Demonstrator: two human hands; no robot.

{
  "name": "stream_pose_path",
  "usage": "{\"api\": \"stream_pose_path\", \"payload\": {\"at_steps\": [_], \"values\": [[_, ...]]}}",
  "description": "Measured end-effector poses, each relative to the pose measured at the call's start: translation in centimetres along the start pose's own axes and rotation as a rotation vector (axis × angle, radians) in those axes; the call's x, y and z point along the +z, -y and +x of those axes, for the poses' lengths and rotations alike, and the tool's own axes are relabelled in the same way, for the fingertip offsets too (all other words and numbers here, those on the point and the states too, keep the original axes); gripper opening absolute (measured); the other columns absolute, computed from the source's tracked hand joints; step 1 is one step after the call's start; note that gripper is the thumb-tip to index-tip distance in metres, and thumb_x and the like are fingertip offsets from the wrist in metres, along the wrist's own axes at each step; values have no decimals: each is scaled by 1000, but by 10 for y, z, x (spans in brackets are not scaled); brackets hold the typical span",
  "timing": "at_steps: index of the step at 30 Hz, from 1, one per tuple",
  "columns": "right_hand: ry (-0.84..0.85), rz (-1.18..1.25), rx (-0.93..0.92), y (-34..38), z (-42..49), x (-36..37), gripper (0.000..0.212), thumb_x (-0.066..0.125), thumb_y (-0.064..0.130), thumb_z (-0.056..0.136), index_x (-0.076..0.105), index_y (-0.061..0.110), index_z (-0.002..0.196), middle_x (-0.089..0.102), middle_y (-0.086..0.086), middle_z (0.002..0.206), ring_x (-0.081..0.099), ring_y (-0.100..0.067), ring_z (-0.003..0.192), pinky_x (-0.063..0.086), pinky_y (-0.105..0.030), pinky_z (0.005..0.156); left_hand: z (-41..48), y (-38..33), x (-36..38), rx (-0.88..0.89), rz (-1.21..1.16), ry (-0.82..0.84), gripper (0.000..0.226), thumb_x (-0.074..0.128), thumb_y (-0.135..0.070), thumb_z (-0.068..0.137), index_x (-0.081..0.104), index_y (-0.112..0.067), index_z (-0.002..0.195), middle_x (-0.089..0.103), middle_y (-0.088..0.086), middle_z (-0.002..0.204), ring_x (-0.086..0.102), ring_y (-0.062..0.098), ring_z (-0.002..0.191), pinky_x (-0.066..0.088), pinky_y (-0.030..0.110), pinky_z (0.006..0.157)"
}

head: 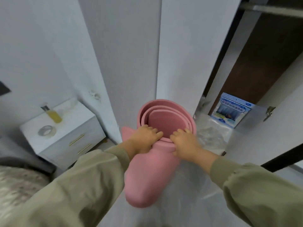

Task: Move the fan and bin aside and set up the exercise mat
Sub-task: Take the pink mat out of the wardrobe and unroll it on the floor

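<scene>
A rolled pink exercise mat (pixel 147 174) stands upright against a white wardrobe panel (pixel 139 54), seen from above with its spiral top open. My left hand (pixel 144 138) grips the near left rim of the roll, fingers curled over the edge. My right hand (pixel 185 143) holds the near right rim the same way. Both arms wear olive sleeves. No fan or bin shows in this view.
A white bedside drawer unit (pixel 70 141) at the left carries a yellow bottle (pixel 53 115) and a tape roll (pixel 46 131). A bed corner (pixel 18 182) lies lower left. Clear plastic sheeting (pixel 211 138) and a blue packet (pixel 231 110) sit right, beside a dark open door (pixel 254 63).
</scene>
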State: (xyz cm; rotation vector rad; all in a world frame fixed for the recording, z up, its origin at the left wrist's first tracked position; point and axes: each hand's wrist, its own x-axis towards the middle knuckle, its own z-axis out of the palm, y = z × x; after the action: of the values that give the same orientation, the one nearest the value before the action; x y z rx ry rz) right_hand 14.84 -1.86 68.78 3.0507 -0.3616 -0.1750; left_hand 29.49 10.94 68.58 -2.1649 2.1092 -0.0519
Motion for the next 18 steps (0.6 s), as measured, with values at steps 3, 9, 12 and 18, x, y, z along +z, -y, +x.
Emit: {"api": "stream_pose_path", "payload": {"at_steps": [3, 9, 12, 18], "values": [[-50, -53, -91, 40, -3, 12, 32, 75, 35, 59, 60, 18, 82, 60, 2, 85, 55, -20, 85, 38, -34, 78, -45, -3, 16, -73, -48, 41, 25, 56, -14, 77, 53, -14, 102, 60, 7, 98, 56, 28, 90, 40, 36, 80], [-33, -143, -215, 108, -29, 60, 46, 83, 39, 25, 56, 21, 58, 55, 6, 59, 53, -17, 57, 35, -33, 64, -122, -37, 64, -214, -96, 86, 27, 54, -9, 78, 54, -14, 105, 58, 6, 100, 53, 27, 92, 37, 35, 82], [34, -176, -236, 122, -51, 77, 47, 85, 37, 26, 56, 19, 59, 55, 4, 58, 53, -18, 56, 25, -34, 62, -139, -65, 84, -272, -88, 50, 26, 62, -7, 68, 58, -14, 92, 59, 5, 86, 57, 26, 79, 40, 34, 73], [97, -172, -375, 97, -100, 118, 44, 85, 30, 31, 54, 18, 59, 53, 2, 59, 51, -20, 56, 21, -32, 60, -133, -141, 109, -318, -2, 24, 35, 75, -6, 39, 54, -19, 64, 50, -2, 58, 49, 19, 50, 39, 25, 54]]}}
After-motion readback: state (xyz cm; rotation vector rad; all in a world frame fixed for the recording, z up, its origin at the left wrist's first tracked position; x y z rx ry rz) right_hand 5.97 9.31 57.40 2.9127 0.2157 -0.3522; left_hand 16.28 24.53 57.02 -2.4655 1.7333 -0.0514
